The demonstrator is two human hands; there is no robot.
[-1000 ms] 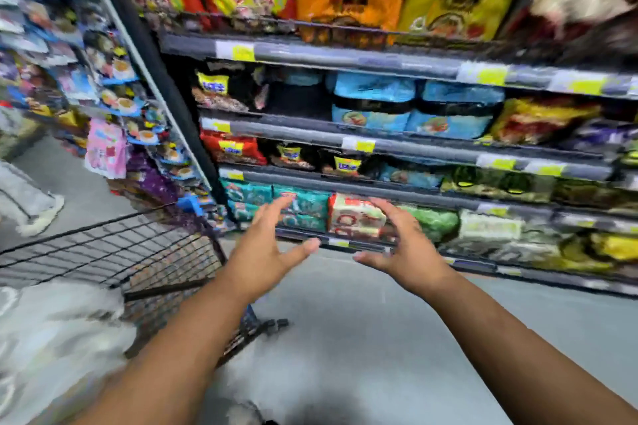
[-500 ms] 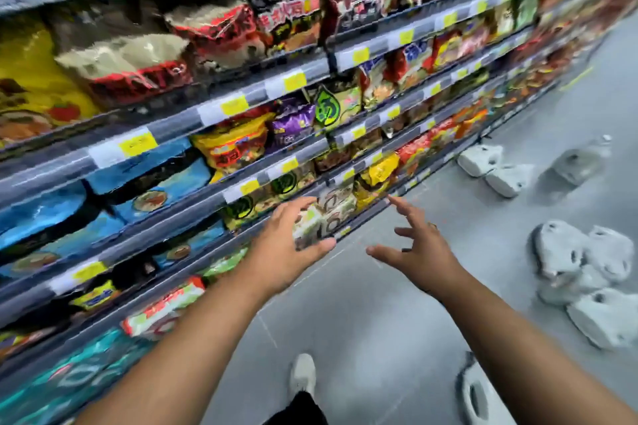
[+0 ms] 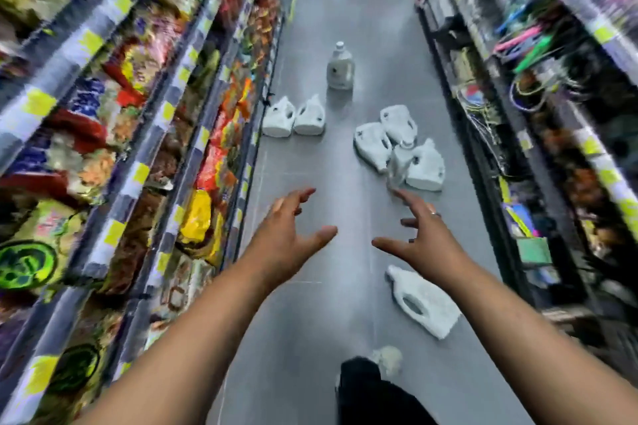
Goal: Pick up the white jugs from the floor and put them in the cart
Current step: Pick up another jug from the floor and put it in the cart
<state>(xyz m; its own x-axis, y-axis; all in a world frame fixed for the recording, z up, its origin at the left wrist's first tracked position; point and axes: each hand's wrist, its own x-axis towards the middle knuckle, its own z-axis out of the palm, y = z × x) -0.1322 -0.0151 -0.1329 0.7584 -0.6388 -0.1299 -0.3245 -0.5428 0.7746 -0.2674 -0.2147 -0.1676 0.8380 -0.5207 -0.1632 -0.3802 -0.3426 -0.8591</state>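
Several white jugs lie on the grey aisle floor. The nearest jug (image 3: 423, 304) lies on its side just below my right wrist. A cluster of jugs (image 3: 400, 145) lies further ahead on the right, and a pair of jugs (image 3: 293, 117) sits near the left shelf. One greyish jug (image 3: 340, 69) stands upright beyond them. My left hand (image 3: 286, 238) and my right hand (image 3: 419, 235) are held out in front of me above the floor, fingers spread, holding nothing. The cart is out of view.
Snack shelves (image 3: 138, 121) line the left side of the aisle and a shelf of hanging goods (image 3: 538, 86) lines the right. My dark trouser leg and light shoe (image 3: 386, 360) show at the bottom. The view is blurred by motion.
The view has swung right, from the cart and snack shelves to looking down the aisle. The jugs on the floor are now centred ahead. Both hands stay outstretched and empty.
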